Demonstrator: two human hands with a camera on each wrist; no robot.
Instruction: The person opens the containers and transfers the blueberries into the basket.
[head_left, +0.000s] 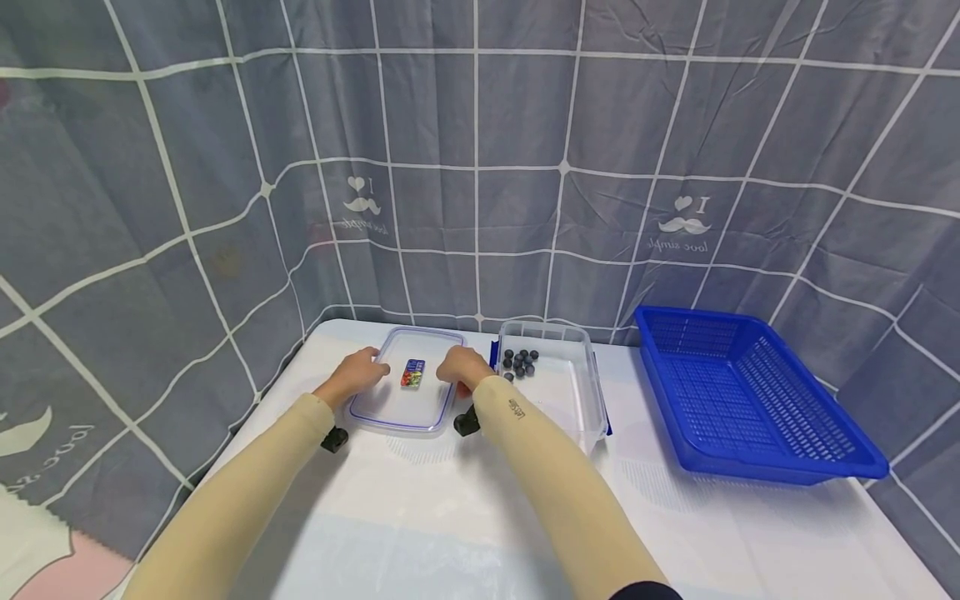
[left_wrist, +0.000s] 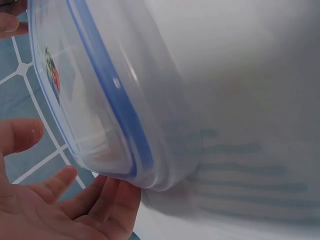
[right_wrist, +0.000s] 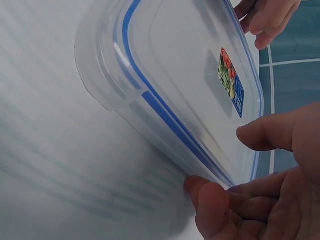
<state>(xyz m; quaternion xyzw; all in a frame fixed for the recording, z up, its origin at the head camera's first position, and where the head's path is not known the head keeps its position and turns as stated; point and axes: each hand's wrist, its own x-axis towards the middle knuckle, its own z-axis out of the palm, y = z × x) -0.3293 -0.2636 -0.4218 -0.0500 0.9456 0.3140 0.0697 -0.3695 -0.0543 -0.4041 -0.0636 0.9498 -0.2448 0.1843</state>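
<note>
A clear plastic container lid (head_left: 393, 408) with a blue seal and a small fruit-and-vegetable label (head_left: 412, 374) lies on the table. At its left edge is my left hand (head_left: 356, 372); in the left wrist view its fingers (left_wrist: 117, 202) reach the rim from below while the thumb stands apart. My right hand (head_left: 465, 367) is at the lid's right edge. In the right wrist view its bent fingers (right_wrist: 212, 205) touch the rim near a corner, and the thumb overlaps the lid's top. Just right of that hand stands an uncovered clear box (head_left: 570, 387), holding several dark blueberries (head_left: 520, 363).
A blue perforated plastic basket (head_left: 678, 417) sits at the table's right side. Behind the white table (head_left: 420, 517) hangs a grey curtain (head_left: 517, 208) with white grid lines, which also runs along both sides.
</note>
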